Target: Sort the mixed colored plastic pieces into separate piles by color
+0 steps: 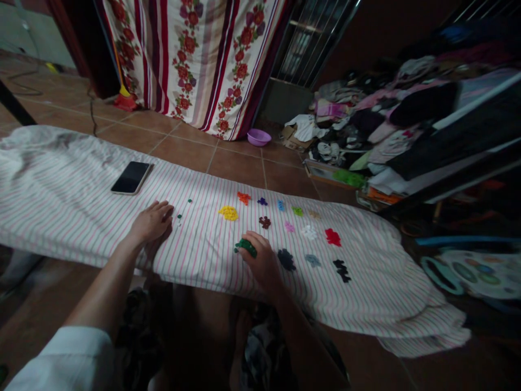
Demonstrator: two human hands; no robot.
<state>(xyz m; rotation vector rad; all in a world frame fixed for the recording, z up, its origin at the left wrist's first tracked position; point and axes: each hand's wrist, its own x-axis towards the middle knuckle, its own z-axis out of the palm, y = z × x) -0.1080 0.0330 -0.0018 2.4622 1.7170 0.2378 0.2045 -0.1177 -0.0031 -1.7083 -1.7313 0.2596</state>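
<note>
My right hand (260, 254) curls its thumb and fingers around a small pile of dark green pieces (246, 247) on the striped cloth (195, 260). My left hand (152, 221) rests on the cloth, fingers loosely stretched, with nothing seen in it. Just right of its fingertips lie a dark green piece (179, 216) and tiny white bits (178, 223). Another green piece (190, 201) sits farther back. Beside my right hand are a dark grey pile (286, 259) and a brown pile (265, 222). The pieces are too small to name exactly.
More sorted piles lie around: yellow (228, 212), orange (243, 198), red (332, 237), white (310, 232), black (341, 270). A phone (132, 177) lies at left. Beyond are a purple basin (259, 137), a flowered curtain (191, 60) and heaped clothes (366, 119).
</note>
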